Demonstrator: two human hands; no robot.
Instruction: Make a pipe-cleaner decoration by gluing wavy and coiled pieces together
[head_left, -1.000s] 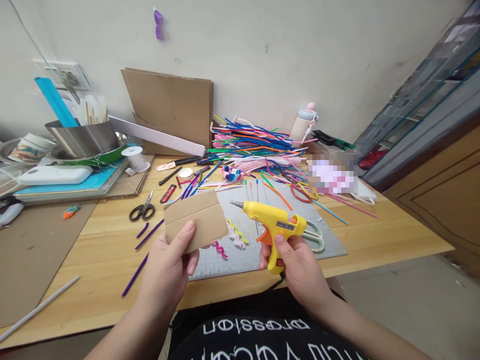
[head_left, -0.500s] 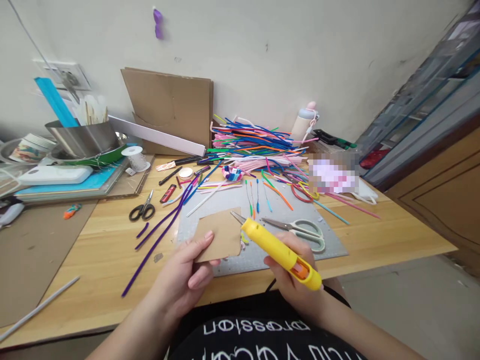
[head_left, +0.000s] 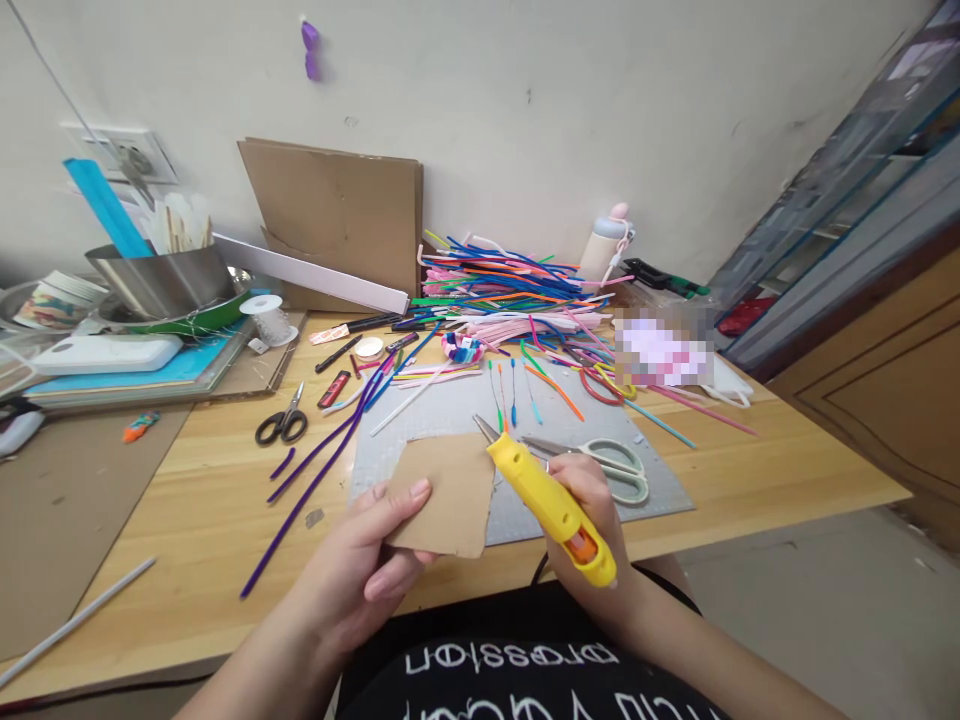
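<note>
Between thumb and fingers, my left hand point(head_left: 390, 535) pinches a small piece of brown cardboard point(head_left: 446, 492) above the grey cutting mat point(head_left: 660, 470). My right hand point(head_left: 589, 510) is wrapped round a yellow hot glue gun point(head_left: 544, 495). Its metal nozzle points up and left, near the cardboard's top right corner; whether it touches, I cannot tell. Behind my right hand lie scissors with pale green handles point(head_left: 626, 470). Short coloured stems with thickened ends point(head_left: 514, 390) rest on the mat beyond the nozzle.
A heap of pipe cleaners point(head_left: 510, 285) lies at the back. Purple pipe cleaners point(head_left: 307, 480) and black-handled scissors point(head_left: 281, 425) are on the left. Cardboard sheets point(head_left: 330, 220) lean on the wall. A metal bowl point(head_left: 161, 285), thread spool point(head_left: 266, 320) and bottle point(head_left: 600, 250) stand around the edges.
The cardboard has been tilted and brought slightly closer to me. The glue gun has turned a little steeper, its nozzle shifting slightly right; both hands keep their hold.
</note>
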